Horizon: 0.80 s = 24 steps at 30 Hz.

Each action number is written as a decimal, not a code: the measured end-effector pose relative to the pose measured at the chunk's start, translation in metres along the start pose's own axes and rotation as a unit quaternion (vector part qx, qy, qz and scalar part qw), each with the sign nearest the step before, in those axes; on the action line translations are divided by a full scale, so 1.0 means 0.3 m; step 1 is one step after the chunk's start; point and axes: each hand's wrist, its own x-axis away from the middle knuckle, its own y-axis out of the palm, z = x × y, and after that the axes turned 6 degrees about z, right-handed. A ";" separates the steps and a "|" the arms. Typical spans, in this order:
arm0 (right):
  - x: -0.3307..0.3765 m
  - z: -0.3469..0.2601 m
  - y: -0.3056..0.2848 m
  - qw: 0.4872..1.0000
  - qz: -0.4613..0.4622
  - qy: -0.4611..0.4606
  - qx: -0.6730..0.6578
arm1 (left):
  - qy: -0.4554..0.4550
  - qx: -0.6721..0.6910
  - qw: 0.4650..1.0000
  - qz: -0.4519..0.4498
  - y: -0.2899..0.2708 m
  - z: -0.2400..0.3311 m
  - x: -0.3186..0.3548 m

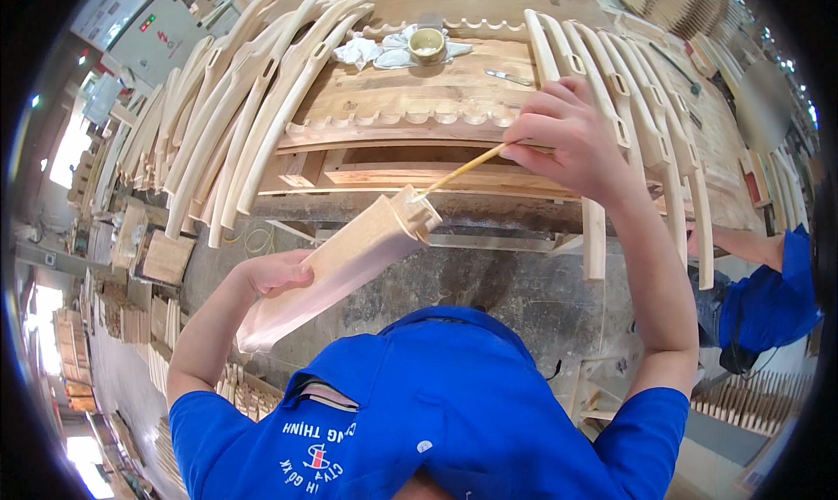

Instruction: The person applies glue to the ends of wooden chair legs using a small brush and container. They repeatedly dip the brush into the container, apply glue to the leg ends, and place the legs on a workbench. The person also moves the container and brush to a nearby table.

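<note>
My left hand (pixel 281 273) is wrapped round a pale wooden piece (pixel 345 262), its thumb lying on the upper face. The piece slants up to the right and ends in a stepped tenon. Between the fingertips of my right hand (pixel 572 133) is a thin yellowish stick (pixel 476 161), perhaps a brush. Its tip touches the tenon end, where a whitish smear shows. Beyond my hands, a small round pot (pixel 426 46) with pale contents stands on crumpled white cloth (pixel 394 49) on the wooden workbench (pixel 419 85).
Curved slotted wooden parts (pixel 301 94) lean in a row at the left; more curved parts (pixel 650 120) lie at the right. A scalloped wooden strip (pixel 401 123) edges the bench. A small knife or scraper (pixel 508 77) lies beyond it. A co-worker in blue (pixel 772 282) is at right.
</note>
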 end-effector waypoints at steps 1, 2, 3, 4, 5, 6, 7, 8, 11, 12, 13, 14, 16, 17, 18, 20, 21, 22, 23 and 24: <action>-0.004 -0.013 0.021 1.000 0.008 -0.005 0.019 | -0.003 -0.007 1.000 -0.001 -0.006 0.006 0.000; -0.011 -0.025 0.030 0.999 0.015 -0.011 0.037 | -0.005 -0.014 1.000 -0.002 -0.012 0.011 0.001; -0.019 -0.049 0.040 0.999 0.011 -0.012 0.043 | -0.008 -0.010 1.000 0.001 -0.014 -0.004 0.009; -0.022 -0.068 0.039 0.999 0.008 -0.016 0.049 | -0.006 -0.017 1.000 -0.001 -0.019 -0.012 0.015; -0.025 -0.087 0.033 0.998 0.005 -0.020 0.055 | -0.004 -0.024 1.000 -0.002 -0.028 -0.012 0.018; -0.025 -0.106 0.032 0.998 -0.001 -0.025 0.058 | -0.002 -0.027 1.000 -0.003 -0.034 -0.021 0.020; -0.021 -0.125 0.030 0.998 -0.004 -0.028 0.053 | 0.000 -0.020 1.000 -0.013 -0.039 -0.033 0.021; -0.015 -0.141 0.026 0.998 -0.007 -0.030 0.047 | 0.002 -0.013 1.000 -0.022 -0.045 -0.044 0.023; -0.007 -0.176 0.029 0.999 0.007 -0.025 0.048 | -0.014 -0.020 0.999 -0.033 -0.058 -0.044 0.039; -0.001 -0.184 0.028 0.998 0.017 -0.018 0.055 | -0.024 -0.030 0.999 -0.036 -0.061 -0.037 0.040; 0.005 -0.189 0.042 0.997 0.031 -0.023 0.070 | -0.023 -0.033 0.999 -0.031 -0.064 -0.040 0.039; 0.014 -0.193 0.067 0.995 0.044 -0.027 0.085 | -0.022 -0.037 0.999 -0.027 -0.069 -0.045 0.038; 0.032 -0.204 0.085 0.992 0.047 -0.041 0.114 | -0.016 -0.041 0.998 -0.033 -0.085 -0.053 0.030; 0.049 -0.221 0.079 0.990 0.036 -0.049 0.128 | -0.011 -0.043 0.998 -0.045 -0.092 -0.055 0.019; 0.059 -0.240 0.075 0.988 0.023 -0.060 0.139 | -0.006 -0.041 0.998 -0.056 -0.099 -0.068 0.010; 0.071 -0.272 0.039 0.982 0.036 -0.090 0.162 | -0.006 -0.041 0.998 -0.046 -0.127 -0.108 -0.019; 0.081 -0.284 0.019 0.979 0.040 -0.100 0.174 | -0.005 -0.044 0.998 -0.045 -0.128 -0.104 -0.038; 0.092 -0.293 -0.003 0.975 0.044 -0.111 0.186 | -0.010 -0.041 0.998 -0.052 -0.128 -0.100 -0.054; 0.107 -0.301 -0.027 0.978 0.026 -0.095 0.185 | -0.015 -0.037 0.997 -0.060 -0.128 -0.094 -0.068; 0.122 -0.296 -0.046 0.983 0.040 -0.052 0.173 | -0.017 -0.041 0.996 -0.071 -0.122 -0.058 -0.088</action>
